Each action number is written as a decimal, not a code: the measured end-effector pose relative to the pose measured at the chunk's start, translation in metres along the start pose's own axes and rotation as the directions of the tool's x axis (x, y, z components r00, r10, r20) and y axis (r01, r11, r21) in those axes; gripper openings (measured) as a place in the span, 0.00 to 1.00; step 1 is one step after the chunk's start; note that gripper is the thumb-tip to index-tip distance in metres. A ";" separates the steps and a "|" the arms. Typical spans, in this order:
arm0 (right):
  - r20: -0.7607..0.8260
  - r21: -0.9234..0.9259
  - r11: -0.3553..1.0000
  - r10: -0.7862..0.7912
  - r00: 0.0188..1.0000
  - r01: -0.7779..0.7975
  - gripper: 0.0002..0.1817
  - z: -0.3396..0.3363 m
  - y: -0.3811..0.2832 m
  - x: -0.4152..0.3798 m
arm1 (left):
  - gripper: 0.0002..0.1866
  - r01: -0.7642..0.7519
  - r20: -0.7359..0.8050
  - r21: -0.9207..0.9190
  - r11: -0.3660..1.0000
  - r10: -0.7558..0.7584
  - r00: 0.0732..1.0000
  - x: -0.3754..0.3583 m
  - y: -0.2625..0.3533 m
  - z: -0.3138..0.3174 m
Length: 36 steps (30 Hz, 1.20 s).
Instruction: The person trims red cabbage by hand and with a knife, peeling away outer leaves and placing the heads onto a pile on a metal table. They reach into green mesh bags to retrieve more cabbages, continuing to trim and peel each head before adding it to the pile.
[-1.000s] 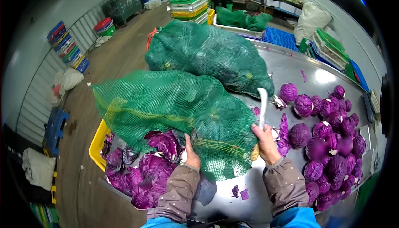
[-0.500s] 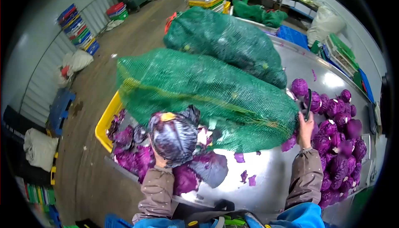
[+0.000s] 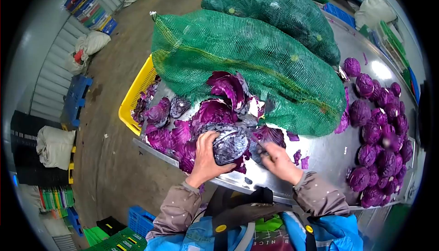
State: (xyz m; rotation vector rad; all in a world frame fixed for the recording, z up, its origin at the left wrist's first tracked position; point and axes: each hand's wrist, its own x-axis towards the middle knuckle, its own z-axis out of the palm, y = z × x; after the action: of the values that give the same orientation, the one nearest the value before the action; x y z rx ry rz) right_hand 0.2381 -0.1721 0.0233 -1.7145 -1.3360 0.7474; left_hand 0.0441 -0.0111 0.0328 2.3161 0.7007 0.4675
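Observation:
My left hand (image 3: 206, 160) is spread round the left and near side of a purple cabbage (image 3: 230, 146) with dull outer leaves, low on the metal table (image 3: 327, 161). To the right of that cabbage, my right hand (image 3: 276, 159) is closed on a knife (image 3: 257, 140), its blade pointing up and left beside the cabbage. Loose purple leaves (image 3: 215, 112) lie behind and to the left of it. A large green mesh sack (image 3: 247, 59) stretches across the table beyond both hands.
Several trimmed purple cabbages (image 3: 384, 129) are heaped at the right. A second mesh sack (image 3: 274, 13) lies further back. The yellow crate (image 3: 132, 100) at the left holds leaves. Stacked coloured crates (image 3: 90, 9) stand by the left wall. A blue crate (image 3: 139, 219) is below the table edge.
The view has shifted down. My right hand has moved left from the cabbage heap to beside the cabbage at my left hand, and that cabbage is lower, with more leaves showing behind it.

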 end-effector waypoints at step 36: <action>-0.199 -0.694 0.712 -0.048 0.979 -0.106 0.09 0.042 0.033 0.097 | 0.45 0.130 -0.431 -0.106 0.986 -0.163 0.888 0.056 -0.034 0.056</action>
State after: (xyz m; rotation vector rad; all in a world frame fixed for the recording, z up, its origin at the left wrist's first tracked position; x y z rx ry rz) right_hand 0.2444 -0.0715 -0.0230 -2.3317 -1.5585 0.0263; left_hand 0.1044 0.0161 -0.0228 2.0825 1.0452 0.9457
